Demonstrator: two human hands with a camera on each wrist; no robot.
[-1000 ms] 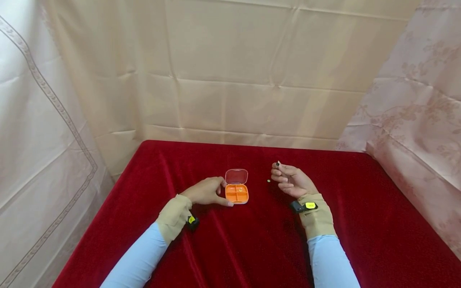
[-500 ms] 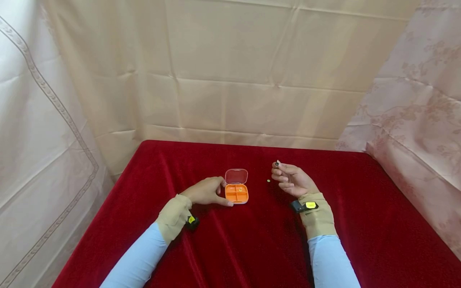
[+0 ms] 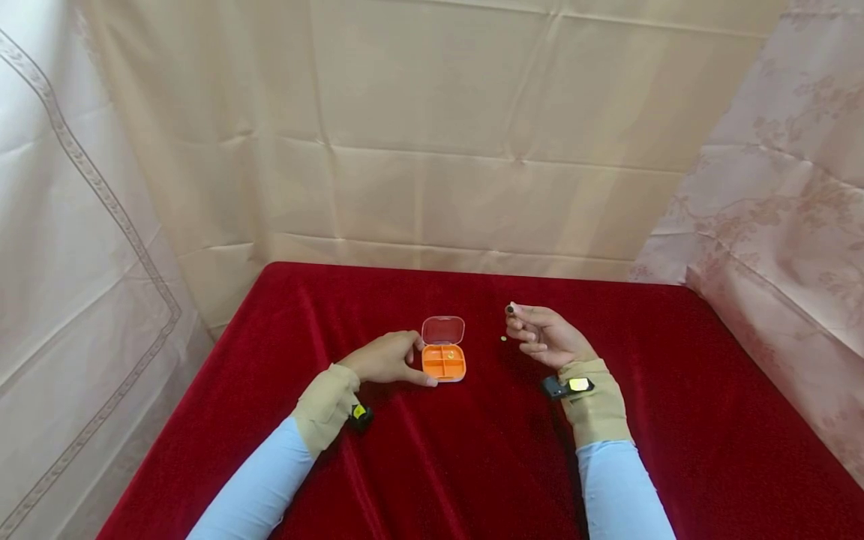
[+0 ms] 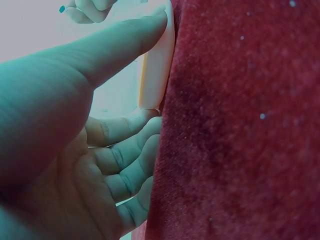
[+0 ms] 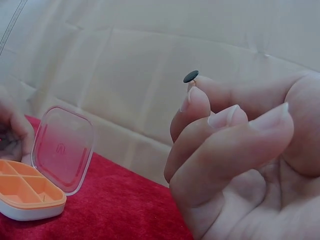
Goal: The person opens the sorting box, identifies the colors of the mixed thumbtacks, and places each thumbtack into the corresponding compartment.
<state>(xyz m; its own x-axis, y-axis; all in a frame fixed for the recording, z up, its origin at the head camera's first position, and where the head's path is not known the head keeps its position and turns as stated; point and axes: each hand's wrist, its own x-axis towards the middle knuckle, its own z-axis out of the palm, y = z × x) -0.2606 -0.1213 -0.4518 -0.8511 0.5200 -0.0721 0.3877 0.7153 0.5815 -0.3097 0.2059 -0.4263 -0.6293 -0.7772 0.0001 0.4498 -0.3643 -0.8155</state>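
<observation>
Head view: stud (image 3: 509,310), tiny, dark disc head, pinched in the fingertips of the right hand (image 3: 545,334), held up off the surface (image 3: 486,457). Right wrist view gives the axis: disc at the top of the pinch, tilted, short stem running down between the fingertips. Other fingers loosely curled, nothing else seen in them.

Key relation: box (image 3: 443,362) lies left of the stud and nearer the person, well apart. Right hand has the stud; left hand (image 3: 385,358) is the one on the box. Any transfer would hinge on that leftward, inward offset, judging from the layout.

Box is open, orange, four compartments, about square so no real long axis. Clear lid (image 3: 443,330) stands up at the far edge, away from the person, so access from the right looks unblocked. Left hand holds the box at its left side, thumb at the near edge, fingers by the far left corner.

Small piece (image 3: 451,355) sits in the far right compartment; too small to identify. Pale bit (image 3: 503,338) lies on the red cloth between box and right hand, nearer the hand.
</observation>
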